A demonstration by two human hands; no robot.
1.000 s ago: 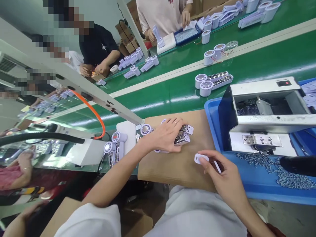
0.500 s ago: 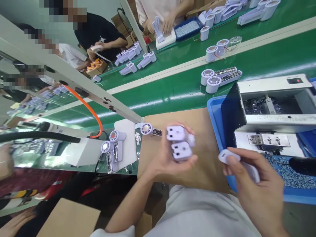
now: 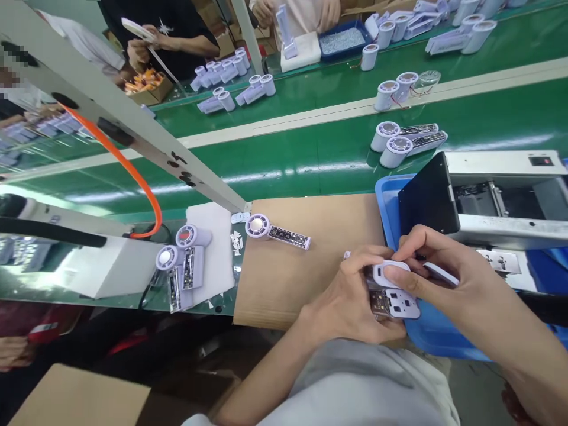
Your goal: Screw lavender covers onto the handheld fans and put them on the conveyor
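The left hand (image 3: 350,296) clasped a lilac fan body (image 3: 397,303) in closed fingers beside the blue tray (image 3: 386,201) as the right hand (image 3: 448,278) pinched a white cover (image 3: 385,273) against it (apparently not yet seated); another open fan (image 3: 277,231) lay uncovered, well apart, on the cardboard sheet (image 3: 328,225).

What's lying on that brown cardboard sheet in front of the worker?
One small fan with its handle open lies on the cardboard. The left hand and right hand, holding fan parts, cover its right corner.
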